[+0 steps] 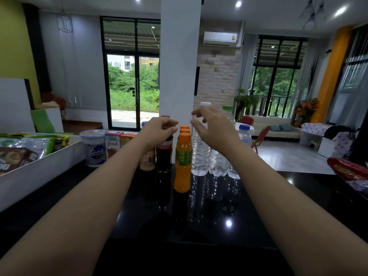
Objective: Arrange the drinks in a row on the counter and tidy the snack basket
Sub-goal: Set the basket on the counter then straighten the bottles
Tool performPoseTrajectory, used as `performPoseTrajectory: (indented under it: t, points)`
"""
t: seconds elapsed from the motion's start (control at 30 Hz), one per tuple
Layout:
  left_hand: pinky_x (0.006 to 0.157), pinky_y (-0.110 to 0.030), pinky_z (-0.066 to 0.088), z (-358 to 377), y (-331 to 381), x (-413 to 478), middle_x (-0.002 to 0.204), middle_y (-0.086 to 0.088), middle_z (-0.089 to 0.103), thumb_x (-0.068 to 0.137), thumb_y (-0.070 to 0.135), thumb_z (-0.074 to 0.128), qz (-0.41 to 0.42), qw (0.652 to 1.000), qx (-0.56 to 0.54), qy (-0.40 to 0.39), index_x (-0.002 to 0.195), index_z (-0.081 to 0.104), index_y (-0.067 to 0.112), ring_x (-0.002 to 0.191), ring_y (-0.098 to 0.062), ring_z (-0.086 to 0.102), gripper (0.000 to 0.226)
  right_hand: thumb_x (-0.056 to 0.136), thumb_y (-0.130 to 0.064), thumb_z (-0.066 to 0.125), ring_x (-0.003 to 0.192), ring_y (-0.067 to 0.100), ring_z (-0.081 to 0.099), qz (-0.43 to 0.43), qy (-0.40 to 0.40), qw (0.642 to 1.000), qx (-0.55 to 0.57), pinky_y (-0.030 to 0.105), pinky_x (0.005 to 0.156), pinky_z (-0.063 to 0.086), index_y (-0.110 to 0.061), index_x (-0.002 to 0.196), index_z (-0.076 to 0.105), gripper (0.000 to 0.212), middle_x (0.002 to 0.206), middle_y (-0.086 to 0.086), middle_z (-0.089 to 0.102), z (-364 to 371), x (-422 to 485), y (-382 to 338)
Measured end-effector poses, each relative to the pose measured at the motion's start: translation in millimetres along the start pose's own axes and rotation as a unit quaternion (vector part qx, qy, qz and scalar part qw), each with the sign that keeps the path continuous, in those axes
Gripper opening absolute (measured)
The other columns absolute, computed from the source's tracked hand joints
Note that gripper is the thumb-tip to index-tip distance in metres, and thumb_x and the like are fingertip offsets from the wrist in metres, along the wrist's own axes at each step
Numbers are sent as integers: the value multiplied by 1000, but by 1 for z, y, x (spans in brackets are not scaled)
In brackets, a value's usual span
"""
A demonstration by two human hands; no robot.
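Both my arms reach out over the black desk (298,196) toward the cluster of drinks at its far edge. My left hand (159,127) hangs in front of the dark cola bottle (164,156), fingers curled loosely with nothing in them; whether it brushes the bottle I cannot tell. My right hand (209,124) is half spread, thumb and fingers apart, just in front of the tallest water bottle (200,156), holding nothing. I judge both are poised to take a bottle each, because the drinks are bunched, not lined up.

The orange juice bottles (182,162) stand one behind another running away from me, so only the caps of the rear ones show. To their right the clear water bottles crowd together, touching or nearly so. To the left, a pinkish bottle (147,161) is half hidden behind my left wrist, then come two juice cartons (112,144) and a foil-lidded cup (94,148).

The white snack basket (39,168) sits at the left of the desk, its packets (23,148) heaped unevenly, and a red snack bag (346,168) lies apart at the right edge. It seems sensible to spread the drinks sideways first, since the desk in front of them is open.
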State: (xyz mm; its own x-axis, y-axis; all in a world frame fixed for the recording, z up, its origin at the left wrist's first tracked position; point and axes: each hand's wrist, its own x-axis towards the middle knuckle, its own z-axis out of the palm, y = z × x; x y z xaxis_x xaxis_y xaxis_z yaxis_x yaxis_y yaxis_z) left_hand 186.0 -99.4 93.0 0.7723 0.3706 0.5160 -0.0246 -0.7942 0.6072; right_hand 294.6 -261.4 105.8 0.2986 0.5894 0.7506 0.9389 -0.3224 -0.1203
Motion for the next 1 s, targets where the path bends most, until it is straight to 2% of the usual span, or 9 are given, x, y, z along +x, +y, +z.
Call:
performPoseTrajectory:
  t: [0.07,0.17,0.33,0.53,0.73,0.83,0.93,1.0]
  points:
    - [96,-28,46,-3,-1,-5,123,-6,64,95,21,58,-2,1000,10,-6,127,61,10,111,-15,58,34,95,-45,50,93,12,57,17,-58,998,36,36,81,52,-25,114,57,29,109,-4,60,0,-5,-9]
    - [98,-33,46,-5,0,-6,124,-7,63,95,22,58,-8,1000,24,-18,127,61,12,113,-17,57,34,90,-57,51,87,11,58,23,-119,992,22,31,75,51,-24,109,59,38,104,-5,62,0,-9,-18]
    - [98,-38,48,-1,4,-1,124,-10,63,96,21,54,-1,999,15,-43,131,57,17,113,-20,58,35,89,-50,57,97,17,60,42,-180,983,-3,39,84,53,-23,119,61,40,111,0,66,-4,-7,-27]
    - [99,-42,46,5,5,12,123,-6,63,94,27,57,9,998,-9,-65,127,60,23,114,-19,56,33,90,-38,60,98,21,59,51,-197,979,-4,41,87,51,-16,116,61,34,109,4,65,-3,-4,-26]
    - [97,-43,49,10,-1,20,116,-8,67,95,22,56,18,995,11,-95,123,64,19,107,-21,60,30,86,-39,68,88,15,57,69,-181,981,27,26,74,47,-17,110,63,33,99,1,63,-1,-1,-19]
    - [93,-37,50,11,-2,23,114,-7,68,95,25,57,25,994,10,-105,123,64,17,106,-20,61,30,86,-38,69,86,14,57,75,-175,981,48,25,73,48,-17,108,62,31,95,-1,61,2,-2,-16]
    - [81,-25,46,12,-3,25,110,-4,66,94,27,58,26,995,21,-98,121,64,14,99,-14,59,31,85,-38,69,83,12,56,74,-175,980,52,22,68,43,-17,107,61,31,91,-4,59,3,-2,-15]
    - [83,-26,48,12,-3,27,108,-3,65,93,28,59,20,995,24,-91,118,63,12,98,-14,58,30,85,-38,69,84,12,57,77,-177,979,60,22,68,44,-17,109,61,32,93,-4,60,2,-2,-14]
